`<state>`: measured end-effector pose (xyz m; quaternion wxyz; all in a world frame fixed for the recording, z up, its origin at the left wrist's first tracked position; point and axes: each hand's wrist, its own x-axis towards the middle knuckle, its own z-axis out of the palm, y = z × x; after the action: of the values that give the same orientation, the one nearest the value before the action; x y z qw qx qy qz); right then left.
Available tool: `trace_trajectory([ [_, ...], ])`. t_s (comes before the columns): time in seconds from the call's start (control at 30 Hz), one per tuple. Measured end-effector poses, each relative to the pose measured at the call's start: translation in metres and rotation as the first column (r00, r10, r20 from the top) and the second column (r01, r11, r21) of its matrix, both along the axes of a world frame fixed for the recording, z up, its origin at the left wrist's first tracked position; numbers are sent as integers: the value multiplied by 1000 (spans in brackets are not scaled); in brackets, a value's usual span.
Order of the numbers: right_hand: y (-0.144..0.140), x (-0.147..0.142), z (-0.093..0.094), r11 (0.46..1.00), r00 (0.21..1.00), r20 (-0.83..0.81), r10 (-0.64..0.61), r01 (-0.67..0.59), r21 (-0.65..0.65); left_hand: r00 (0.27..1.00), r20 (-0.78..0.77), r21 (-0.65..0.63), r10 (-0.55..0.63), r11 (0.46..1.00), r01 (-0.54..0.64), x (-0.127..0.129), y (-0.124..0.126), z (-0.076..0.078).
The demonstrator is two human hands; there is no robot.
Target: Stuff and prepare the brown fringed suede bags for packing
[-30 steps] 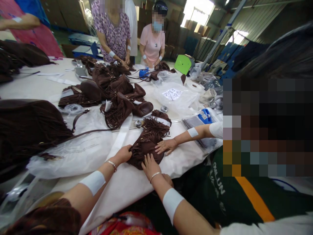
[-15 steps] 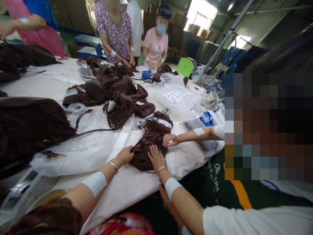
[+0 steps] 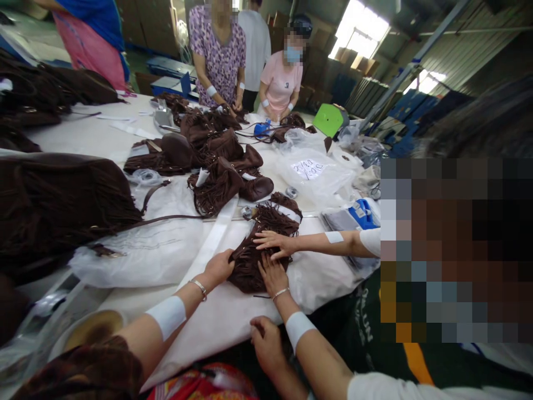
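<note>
Stacked cartons (image 3: 366, 64) and a bright window (image 3: 360, 28) stand at the back of a large workroom, behind a long table (image 3: 94, 147) with a white covering. Near the table's close edge lies the dark brown fringed bag (image 3: 249, 278), flat on the white covering, and everything else sits around it.

At the bag's left edge is the person's left hand (image 3: 220, 265), its fingers closed on the brown material; a silver bracelet (image 3: 199, 289) circles that wrist. Below the bag, at the table's edge, what looks to be the person's right hand (image 3: 268, 344) has loosely curled fingers, apart from the bag; whether they grip anything cannot be told.

Two hands of a white-sleeved co-worker are also at the bag: one (image 3: 277, 243) reaches over it from its right, fingers spread, and the other (image 3: 275, 275), below a thin bangle, lies flat on its lower right part.

Left of the bag run a white strip (image 3: 220, 236), a clear plastic bag (image 3: 150, 253) and a much larger brown bag (image 3: 62, 203). Beyond it are a brown fringed heap (image 3: 216, 183) and a plastic sack (image 3: 308, 166) with a handwritten label. Farther past it stand two co-workers, in a purple patterned top (image 3: 216, 55) and a pink shirt (image 3: 281, 80).
</note>
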<state>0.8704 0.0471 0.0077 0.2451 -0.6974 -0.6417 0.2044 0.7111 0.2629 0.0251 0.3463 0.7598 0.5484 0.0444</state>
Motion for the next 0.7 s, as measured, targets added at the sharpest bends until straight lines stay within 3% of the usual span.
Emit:
trace_trajectory([
  [0.07,-24,-14,2,996,976,-199,-89,81,-49,1000,10,2,-4,1000,4,-1,0,0],
  [0.13,-30,-20,5,988,940,-310,-145,121,-98,1000,23,3,-12,1000,12,-2,1,0],
  [0.4,-21,-18,4,973,912,-362,-191,129,-190,994,75,33,-78,997,75,-7,6,1],
  [0.53,-26,-17,1,967,899,-376,-223,155,-204,986,89,174,-142,977,125,-10,11,18],
  [0.7,-22,-18,1,962,891,-385,-240,166,-216,937,82,390,-339,876,283,3,5,43],
])
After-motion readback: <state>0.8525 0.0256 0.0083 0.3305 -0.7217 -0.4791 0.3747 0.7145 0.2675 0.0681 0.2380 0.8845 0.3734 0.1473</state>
